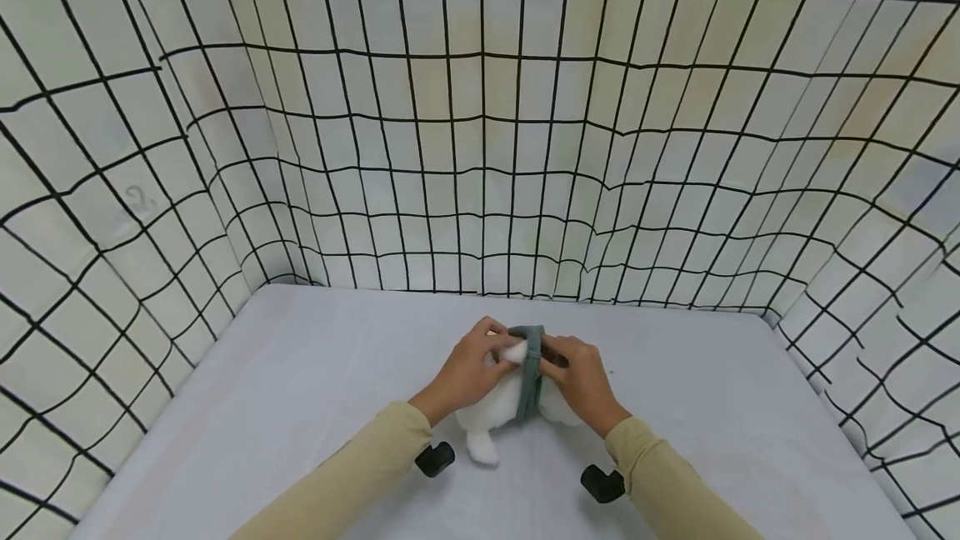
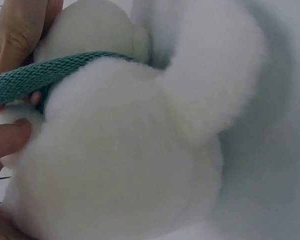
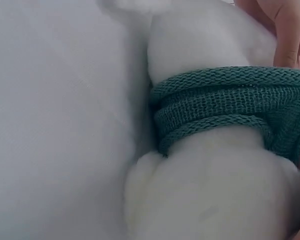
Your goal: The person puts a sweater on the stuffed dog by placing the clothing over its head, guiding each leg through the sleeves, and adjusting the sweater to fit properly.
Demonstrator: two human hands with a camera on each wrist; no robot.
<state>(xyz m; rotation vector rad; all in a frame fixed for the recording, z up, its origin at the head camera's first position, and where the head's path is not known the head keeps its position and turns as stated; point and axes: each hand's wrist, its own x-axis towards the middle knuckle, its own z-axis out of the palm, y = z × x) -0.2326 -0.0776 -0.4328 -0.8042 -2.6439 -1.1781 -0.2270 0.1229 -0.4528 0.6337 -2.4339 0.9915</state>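
A white plush toy (image 1: 498, 408) lies on the white tabletop with a teal knitted garment (image 1: 531, 382) in a band around its body. My left hand (image 1: 468, 369) pinches a small white limb of the toy beside the knit's edge; thumb and fingers (image 2: 12, 140) press on it in the left wrist view. On the other side, my right hand (image 1: 583, 375) grips the upper edge of the knit, its fingertips partly hidden behind the cloth. The right wrist view shows rolled folds of the garment (image 3: 215, 105) between two fluffy parts of the toy.
A white tabletop (image 1: 315, 357) lies under the toy. Black grid netting (image 1: 483, 119) over pale sheeting stands at the back and both sides. Two black devices (image 1: 435, 459) sit below the wrists, by the beige sleeves (image 1: 360, 465).
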